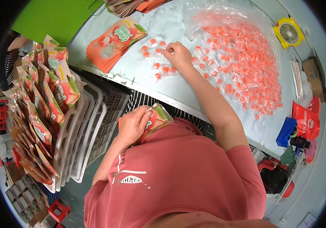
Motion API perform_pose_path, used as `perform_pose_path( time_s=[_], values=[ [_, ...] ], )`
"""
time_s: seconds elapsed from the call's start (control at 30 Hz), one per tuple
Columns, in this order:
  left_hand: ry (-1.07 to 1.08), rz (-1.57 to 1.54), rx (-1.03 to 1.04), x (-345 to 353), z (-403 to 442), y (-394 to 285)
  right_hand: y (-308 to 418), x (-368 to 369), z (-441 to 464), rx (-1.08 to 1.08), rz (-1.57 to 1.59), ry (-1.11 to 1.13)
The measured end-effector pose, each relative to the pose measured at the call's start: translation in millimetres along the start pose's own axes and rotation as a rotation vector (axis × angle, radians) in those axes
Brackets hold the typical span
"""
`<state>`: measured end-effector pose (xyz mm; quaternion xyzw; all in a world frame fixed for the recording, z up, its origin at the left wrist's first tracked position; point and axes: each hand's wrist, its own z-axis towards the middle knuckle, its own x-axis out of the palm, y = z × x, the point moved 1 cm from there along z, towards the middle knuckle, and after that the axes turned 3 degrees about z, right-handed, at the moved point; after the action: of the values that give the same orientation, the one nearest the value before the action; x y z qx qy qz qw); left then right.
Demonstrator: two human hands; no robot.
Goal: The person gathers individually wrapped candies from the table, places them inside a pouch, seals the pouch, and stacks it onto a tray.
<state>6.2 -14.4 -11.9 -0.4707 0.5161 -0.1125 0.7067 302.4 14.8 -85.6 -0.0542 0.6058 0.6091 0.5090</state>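
My left hand (134, 123) is closed around the top of a printed candy pouch (157, 117), held against my body below the table edge. Over the table, my right hand (178, 56) has its fingers curled in a pinch at a wrapped candy (158, 50), partly hidden by the fingertips. Several more orange-red candies in clear wrappers (165, 70) lie in small groups beside this hand. To its right spreads a large heap of the same wrapped candies (242, 64), partly on a clear plastic bag (197, 13). A stack of flat printed pouches (113, 43) lies left of the right hand.
White plastic crates (90, 129) stand left, with many filled pouches (43, 95) upright on top. A yellow fan (289, 32), a red bag (306, 121) and a blue holder (286, 132) line the right side. More pouches (123, 5) lie at the back, near a green surface (53, 17).
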Motion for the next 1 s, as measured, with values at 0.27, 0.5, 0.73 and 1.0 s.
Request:
perform_pose_path(
  time_s=[0.27,0.5,0.73,1.0],
  values=[
    [-0.002,-0.006,-0.009,3,0,1,-16,-23,-62,-0.085,0.301,-0.060],
    [0.078,0.035,-0.002,4,5,-3,2,-22,-85,-0.367,0.050,-0.068],
    [0.039,0.055,-0.050,8,0,3,-15,-58,-103,-0.271,0.004,-0.221],
    [0.016,0.050,-0.019,10,2,1,-47,-87,-92,-0.182,-0.545,-0.203]
  ],
)
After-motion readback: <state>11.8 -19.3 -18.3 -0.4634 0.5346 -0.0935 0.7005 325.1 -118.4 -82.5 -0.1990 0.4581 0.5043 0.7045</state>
